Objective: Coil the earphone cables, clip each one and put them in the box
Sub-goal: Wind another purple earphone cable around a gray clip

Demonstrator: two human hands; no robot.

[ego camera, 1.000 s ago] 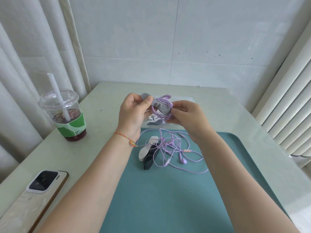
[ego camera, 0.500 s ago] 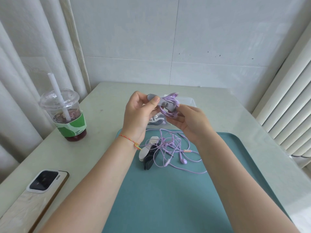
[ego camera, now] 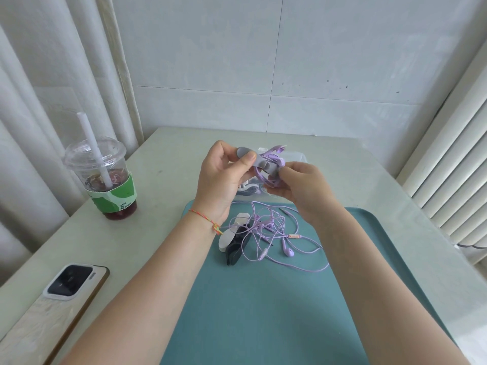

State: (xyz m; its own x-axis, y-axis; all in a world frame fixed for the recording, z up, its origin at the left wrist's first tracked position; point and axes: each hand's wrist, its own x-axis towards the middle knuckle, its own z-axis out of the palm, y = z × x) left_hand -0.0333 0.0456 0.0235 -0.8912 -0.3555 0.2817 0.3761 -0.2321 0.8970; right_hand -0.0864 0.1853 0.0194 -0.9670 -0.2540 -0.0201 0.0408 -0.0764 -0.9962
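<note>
1 cup (ego camera: 105, 177) label, perhaps "DARE TO".

Compared with a second ago, both hands sit a little higher and further from the camera, with the left hand (ego camera: 221, 180) and the right hand (ego camera: 300, 185) now raised clear above the far edge of the teal tray (ego camera: 263, 299). The grey clip (ego camera: 259, 162) is tilted more level between them, the left thumb lying along its near end. The coiled purple earphone cable (ego camera: 274, 164) sits bunched at the clip's right end, its loop drawn in tighter against the right fingertips (ego camera: 286, 171).
</note>
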